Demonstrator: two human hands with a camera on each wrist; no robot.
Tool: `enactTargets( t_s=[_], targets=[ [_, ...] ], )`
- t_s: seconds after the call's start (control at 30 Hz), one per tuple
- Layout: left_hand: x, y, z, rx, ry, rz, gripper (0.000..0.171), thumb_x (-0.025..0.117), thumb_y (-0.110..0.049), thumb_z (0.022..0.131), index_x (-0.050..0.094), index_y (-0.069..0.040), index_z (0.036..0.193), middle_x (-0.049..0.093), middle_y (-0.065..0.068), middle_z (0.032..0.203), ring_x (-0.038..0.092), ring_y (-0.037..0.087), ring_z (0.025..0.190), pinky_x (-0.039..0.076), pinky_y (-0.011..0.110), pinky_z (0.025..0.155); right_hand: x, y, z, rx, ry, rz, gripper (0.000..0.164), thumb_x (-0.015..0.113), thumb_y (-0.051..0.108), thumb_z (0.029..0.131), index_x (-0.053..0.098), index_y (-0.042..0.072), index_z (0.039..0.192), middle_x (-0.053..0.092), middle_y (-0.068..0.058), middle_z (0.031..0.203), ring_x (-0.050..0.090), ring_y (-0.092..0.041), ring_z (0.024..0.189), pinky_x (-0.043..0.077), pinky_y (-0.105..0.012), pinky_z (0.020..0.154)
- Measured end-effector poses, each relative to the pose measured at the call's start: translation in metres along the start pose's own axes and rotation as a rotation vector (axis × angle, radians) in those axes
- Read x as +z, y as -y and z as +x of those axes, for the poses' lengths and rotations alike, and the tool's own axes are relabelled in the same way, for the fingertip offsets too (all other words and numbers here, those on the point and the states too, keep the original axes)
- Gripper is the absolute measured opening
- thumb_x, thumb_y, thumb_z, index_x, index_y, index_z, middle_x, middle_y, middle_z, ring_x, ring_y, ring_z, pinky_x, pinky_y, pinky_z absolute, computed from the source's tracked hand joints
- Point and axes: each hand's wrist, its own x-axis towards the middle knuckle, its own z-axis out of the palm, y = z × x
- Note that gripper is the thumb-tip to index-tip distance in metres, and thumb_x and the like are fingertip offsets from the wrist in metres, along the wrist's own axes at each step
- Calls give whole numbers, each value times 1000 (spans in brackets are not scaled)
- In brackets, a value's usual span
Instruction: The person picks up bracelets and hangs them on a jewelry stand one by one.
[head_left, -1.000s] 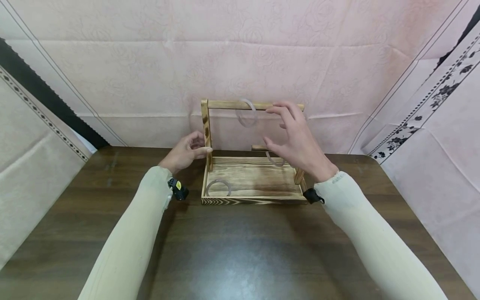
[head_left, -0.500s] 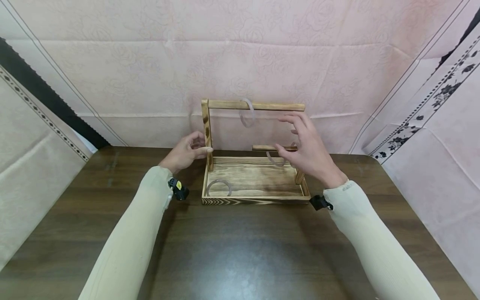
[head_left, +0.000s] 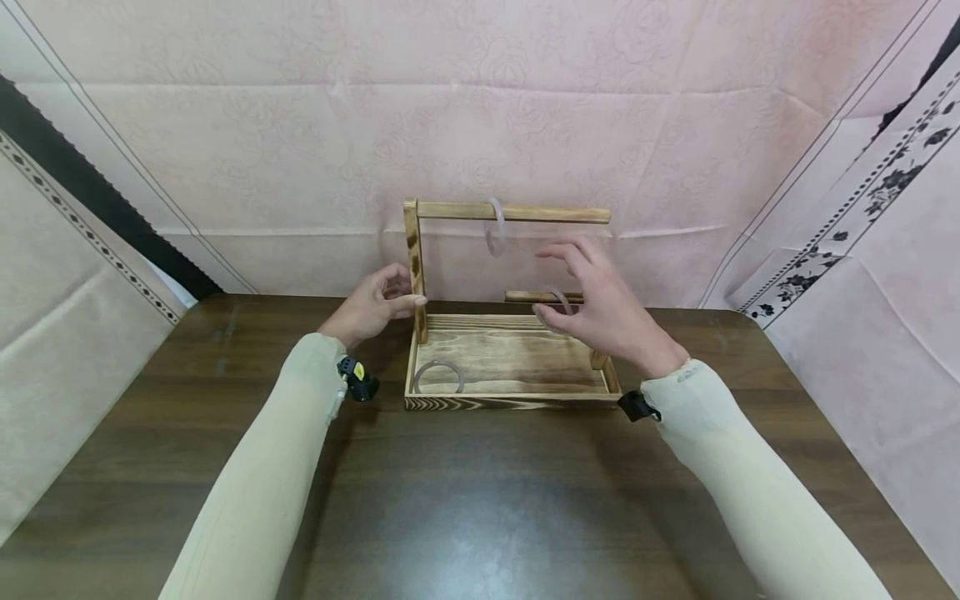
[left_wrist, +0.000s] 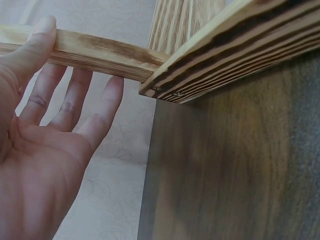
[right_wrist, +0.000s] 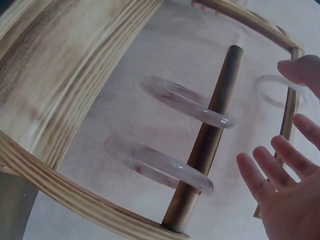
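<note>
A wooden bangle stand has a tray base (head_left: 510, 401), an upper bar (head_left: 555, 214) and a shorter lower rod (head_left: 525, 296). My left hand (head_left: 371, 307) pinches its left upright (left_wrist: 100, 52), thumb on one side and fingers on the other. One pale, translucent bangle (head_left: 501, 218) hangs on the upper bar. Two more, an outer bangle (right_wrist: 175, 102) and an inner bangle (right_wrist: 167, 164), hang on the lower rod. Another bangle (head_left: 438, 362) lies at the tray's front left. My right hand (head_left: 611, 304), fingers spread and holding nothing, is beside the lower rod, partly covering it in the head view.
The stand is on a dark brown wooden table (head_left: 465, 500), near its back edge. Directly behind hangs a pink patterned cloth (head_left: 300, 150). Pale cloths with black trim flank the table on both sides.
My right hand has dropped from the upper bar to beside the lower rod, moving right and then slightly back left. The upper bangle has turned more edge-on. My left hand stays on the upright.
</note>
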Motion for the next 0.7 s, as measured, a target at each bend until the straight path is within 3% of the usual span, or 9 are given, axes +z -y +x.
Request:
enactTargets(
  t_s=[0.07, 0.3, 0.33, 0.7],
  targets=[
    [0, 0, 0, 0, 3, -4, 27, 68, -10, 98, 53, -4, 120, 60, 14, 123, 60, 20, 112, 53, 46, 109, 1, 2, 1, -13, 40, -10, 65, 81, 21, 87, 50, 11, 142, 46, -9, 148, 45, -27, 137, 44, -48, 113],
    [-1, 0, 1, -1, 8, -15, 30, 68, -10, 98, 52, -3, 122, 57, 19, 130, 60, 20, 113, 52, 47, 111, 7, 10, 7, -83, 131, -32, 59, 78, 21, 88, 52, 12, 141, 50, -5, 145, 51, -25, 131, 45, -43, 112],
    [-1, 0, 1, 0, 9, -14, 30, 68, -11, 98, 52, -2, 123, 57, 19, 130, 60, 20, 113, 52, 47, 111, 8, 11, 7, -93, 139, -36, 58, 78, 21, 88, 52, 12, 140, 51, -4, 144, 48, -23, 136, 44, -43, 114],
    [-2, 2, 1, 5, 3, -5, 26, 68, -10, 98, 54, -6, 119, 59, 13, 125, 60, 19, 111, 53, 49, 109, 20, 24, 18, -153, 255, -67, 56, 79, 24, 89, 55, 15, 139, 54, 0, 139, 53, -19, 130, 49, -38, 110]
  ],
)
